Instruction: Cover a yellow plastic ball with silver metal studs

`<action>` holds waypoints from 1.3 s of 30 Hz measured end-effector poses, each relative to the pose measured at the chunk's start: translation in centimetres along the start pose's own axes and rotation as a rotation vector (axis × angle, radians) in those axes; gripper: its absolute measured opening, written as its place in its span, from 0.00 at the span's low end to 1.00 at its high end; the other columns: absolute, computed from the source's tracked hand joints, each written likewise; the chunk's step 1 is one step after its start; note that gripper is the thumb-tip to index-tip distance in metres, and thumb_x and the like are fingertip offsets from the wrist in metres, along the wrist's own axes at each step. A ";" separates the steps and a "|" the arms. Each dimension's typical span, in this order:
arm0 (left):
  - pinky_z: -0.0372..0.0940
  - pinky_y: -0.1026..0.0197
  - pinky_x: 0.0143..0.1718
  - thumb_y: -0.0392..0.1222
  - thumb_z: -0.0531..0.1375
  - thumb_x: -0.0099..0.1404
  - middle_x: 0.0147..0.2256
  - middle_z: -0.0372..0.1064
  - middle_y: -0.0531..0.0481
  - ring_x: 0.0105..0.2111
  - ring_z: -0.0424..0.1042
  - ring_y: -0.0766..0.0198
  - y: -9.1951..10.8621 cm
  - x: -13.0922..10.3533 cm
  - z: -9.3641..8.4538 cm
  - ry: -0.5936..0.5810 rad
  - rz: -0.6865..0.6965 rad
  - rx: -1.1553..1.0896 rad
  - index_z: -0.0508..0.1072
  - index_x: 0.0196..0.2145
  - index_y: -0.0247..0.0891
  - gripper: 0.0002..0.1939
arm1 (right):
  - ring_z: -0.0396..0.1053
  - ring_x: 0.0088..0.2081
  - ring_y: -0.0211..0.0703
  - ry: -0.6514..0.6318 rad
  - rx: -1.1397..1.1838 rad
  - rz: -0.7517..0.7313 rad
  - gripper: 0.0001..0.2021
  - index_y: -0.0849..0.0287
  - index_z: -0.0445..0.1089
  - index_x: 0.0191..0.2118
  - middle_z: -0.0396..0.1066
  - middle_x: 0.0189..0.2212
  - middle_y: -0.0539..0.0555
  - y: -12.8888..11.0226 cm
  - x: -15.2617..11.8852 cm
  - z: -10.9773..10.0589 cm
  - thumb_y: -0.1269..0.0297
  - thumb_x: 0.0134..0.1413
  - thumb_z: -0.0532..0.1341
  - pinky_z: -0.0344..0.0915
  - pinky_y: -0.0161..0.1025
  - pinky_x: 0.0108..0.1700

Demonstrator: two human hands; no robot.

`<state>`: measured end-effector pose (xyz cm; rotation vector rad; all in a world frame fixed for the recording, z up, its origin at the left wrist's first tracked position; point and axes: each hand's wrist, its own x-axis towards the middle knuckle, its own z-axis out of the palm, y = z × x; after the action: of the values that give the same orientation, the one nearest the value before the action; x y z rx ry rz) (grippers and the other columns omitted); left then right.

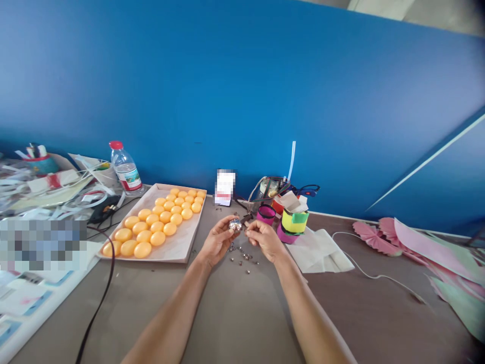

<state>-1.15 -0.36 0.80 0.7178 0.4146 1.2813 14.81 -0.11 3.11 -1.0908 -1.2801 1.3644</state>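
My left hand (219, 239) pinches a small shiny silver ball (235, 225) between thumb and fingers, raised over the table. Close to its right side, my right hand (264, 239) has thumb and forefinger pressed together; whatever lies between these fingertips is too small to make out. Below and between both hands, several tiny shiny metal pieces (246, 257) are scattered on the grey tabletop (242, 308). Left of my hands lies a shallow white tray (182, 246) with rows of orange balls (165, 217) in its left and far parts.
A phone (225, 188) leans against the blue partition (242, 101). Pink and yellow containers (294, 222) and white paper (322, 253) stand or lie to the right. A water bottle (127, 172) and clutter are at left. A dark cable (102, 288) crosses the left foreground.
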 end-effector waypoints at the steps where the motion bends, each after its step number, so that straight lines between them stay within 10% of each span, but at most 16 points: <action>1: 0.61 0.61 0.45 0.31 0.64 0.51 0.44 0.69 0.46 0.40 0.68 0.65 0.0 0.0 0.0 -0.007 -0.006 0.011 0.71 0.43 0.37 0.19 | 0.53 0.17 0.29 0.006 0.103 -0.007 0.08 0.58 0.62 0.25 0.63 0.19 0.44 -0.3 -0.1 0.1 0.67 0.36 0.63 0.48 0.31 0.22; 39: 0.59 0.61 0.42 0.36 0.65 0.51 0.38 0.71 0.47 0.38 0.67 0.63 -0.4 -0.1 0.0 -0.056 0.005 0.270 0.71 0.45 0.38 0.21 | 0.58 0.19 0.32 0.044 0.130 0.146 0.09 0.60 0.67 0.25 0.62 0.14 0.45 0.0 -0.1 0.8 0.64 0.32 0.65 0.52 0.34 0.27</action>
<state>-0.85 -0.48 0.50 0.9801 0.5459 1.2192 14.04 -0.34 3.15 -1.1352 -1.0815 1.5021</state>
